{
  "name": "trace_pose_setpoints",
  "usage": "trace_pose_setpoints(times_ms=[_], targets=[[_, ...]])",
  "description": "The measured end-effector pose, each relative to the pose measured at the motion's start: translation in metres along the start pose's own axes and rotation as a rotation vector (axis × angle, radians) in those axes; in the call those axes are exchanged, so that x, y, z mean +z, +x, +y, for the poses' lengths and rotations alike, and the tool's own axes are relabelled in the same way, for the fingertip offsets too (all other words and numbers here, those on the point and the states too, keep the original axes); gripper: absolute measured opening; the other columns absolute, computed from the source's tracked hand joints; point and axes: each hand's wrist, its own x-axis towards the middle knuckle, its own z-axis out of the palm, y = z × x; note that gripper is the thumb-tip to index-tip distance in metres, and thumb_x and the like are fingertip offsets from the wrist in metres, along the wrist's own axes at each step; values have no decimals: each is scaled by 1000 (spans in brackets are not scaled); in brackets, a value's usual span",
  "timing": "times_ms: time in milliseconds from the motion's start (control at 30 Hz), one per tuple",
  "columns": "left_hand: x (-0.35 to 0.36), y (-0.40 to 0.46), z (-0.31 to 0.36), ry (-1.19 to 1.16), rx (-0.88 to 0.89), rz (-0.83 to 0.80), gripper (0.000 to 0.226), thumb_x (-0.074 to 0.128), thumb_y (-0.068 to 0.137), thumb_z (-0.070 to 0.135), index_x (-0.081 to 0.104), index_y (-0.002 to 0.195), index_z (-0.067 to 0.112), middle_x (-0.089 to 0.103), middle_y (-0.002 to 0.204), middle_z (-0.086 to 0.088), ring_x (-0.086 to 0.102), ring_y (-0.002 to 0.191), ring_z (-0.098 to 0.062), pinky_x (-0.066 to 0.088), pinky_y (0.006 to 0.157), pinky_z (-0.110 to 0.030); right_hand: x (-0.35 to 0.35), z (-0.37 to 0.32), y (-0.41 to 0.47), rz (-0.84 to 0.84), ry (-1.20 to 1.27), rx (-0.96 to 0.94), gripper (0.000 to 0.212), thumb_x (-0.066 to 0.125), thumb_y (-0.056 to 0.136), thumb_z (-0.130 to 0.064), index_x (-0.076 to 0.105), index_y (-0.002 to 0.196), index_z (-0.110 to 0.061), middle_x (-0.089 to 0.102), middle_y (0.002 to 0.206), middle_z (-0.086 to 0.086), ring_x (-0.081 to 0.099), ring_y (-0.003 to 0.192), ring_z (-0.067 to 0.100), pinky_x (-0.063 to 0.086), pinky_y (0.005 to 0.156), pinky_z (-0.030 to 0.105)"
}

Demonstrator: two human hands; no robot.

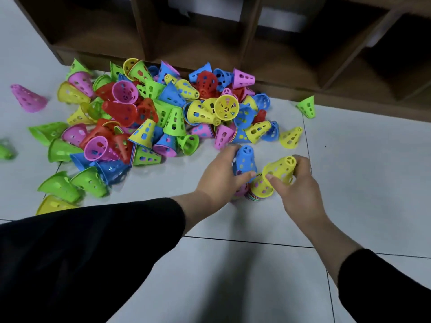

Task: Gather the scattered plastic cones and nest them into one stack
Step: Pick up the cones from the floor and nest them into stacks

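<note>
A big pile of perforated plastic cones (149, 113) in pink, red, yellow, green and blue lies on the tiled floor. My left hand (221, 176) grips a blue cone (245, 159) that stands upright. Just to its right my right hand (296, 183) holds a tilted yellow cone (281, 169) by its wide rim. Under that yellow cone stands a short nested stack (258, 190) with a yellow cone on top and many coloured rims at its base. The left hand partly hides the stack.
A dark wooden shelf unit (233, 43) with open compartments runs along the back. Stray cones lie apart: a pink cone (28, 99) far left, a green cone (306, 106) at the right, a yellow cone (291, 137) near the pile. White tiled floor (373, 183) stretches right.
</note>
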Motion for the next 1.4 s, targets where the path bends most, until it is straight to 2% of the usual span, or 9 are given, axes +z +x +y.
trace_pose_setpoints(times_ms=[100, 200, 333, 500, 733, 867, 1033, 1200, 1400], targets=[[5, 3, -13, 188, -33, -151, 72, 81, 79, 25, 44, 140, 16, 51, 140, -6, 50, 127, -23, 39, 106, -31, 13, 10, 2, -160, -161, 60, 52, 70, 87, -43, 43, 129, -27, 66, 110, -2, 61, 97, 27, 39, 74, 30], [3, -1, -26, 216, -88, -219, 87, 78, 83, 35, 30, 152, 15, 33, 157, -8, 31, 144, -21, 27, 116, -31, 13, 15, -6, -87, -162, 40, 52, 55, 93, -50, 41, 140, -30, 54, 141, -1, 54, 121, 30, 41, 96, 39], [-40, -14, -53, 305, -91, -3, 56, 61, 94, 42, 45, 142, 17, 53, 141, -7, 50, 128, -24, 40, 105, -35, 25, -13, -16, 12, -13, -172, 34, 55, 95, -43, 56, 126, -29, 58, 125, -14, 54, 111, 12, 44, 94, 36], [-136, -50, -119, 607, -10, 239, 33, 57, 93, 40, 63, 118, 18, 66, 109, -3, 62, 99, -29, 50, 85, -42, 91, -68, -13, -173, -20, -403, 22, 66, 93, -27, 64, 113, -21, 60, 107, -12, 50, 99, -1, 39, 86, 23], [-229, -108, -183, 714, -338, 585, 41, 70, 84, 41, 62, 119, 21, 63, 111, -5, 59, 100, -30, 45, 83, -39, 213, -118, 4, -527, -278, -526, 51, 64, 94, -31, 50, 141, -19, 52, 140, 0, 48, 126, 19, 39, 100, 29], [-245, -104, -201, 675, -476, 544, 61, 67, 84, 49, 54, 136, 18, 59, 123, -11, 56, 111, -33, 45, 92, -42, 259, -130, 19, -541, -385, -625, 64, 66, 92, -24, 39, 149, -14, 44, 147, 6, 41, 135, 25, 36, 110, 37], [-242, -87, -205, 829, -630, 482, 61, 55, 83, 67, 51, 135, 33, 55, 131, -4, 50, 122, -29, 33, 100, -48, 288, -128, 31, -480, -568, -607, 72, 66, 90, -33, 29, 153, -28, 41, 142, 7, 47, 125, 35, 46, 99, 50], [-231, -90, -208, 850, -547, 379, 64, 57, 83, 67, 49, 138, 36, 48, 143, -3, 38, 137, -25, 21, 113, -53, 301, -126, 33, -454, -606, -567, 78, 65, 89, -39, 17, 151, -36, 45, 126, 7, 52, 113, 34, 51, 88, 50], [-213, -93, -206, 867, -493, 267, 45, 53, 87, 63, 56, 119, 30, 54, 136, -4, 40, 136, -27, 18, 113, -56, 305, -130, 24, -408, -488, -572, 68, 75, 82, -35, 34, 135, -25, 56, 120, 9, 56, 110, 32, 53, 83, 47]])
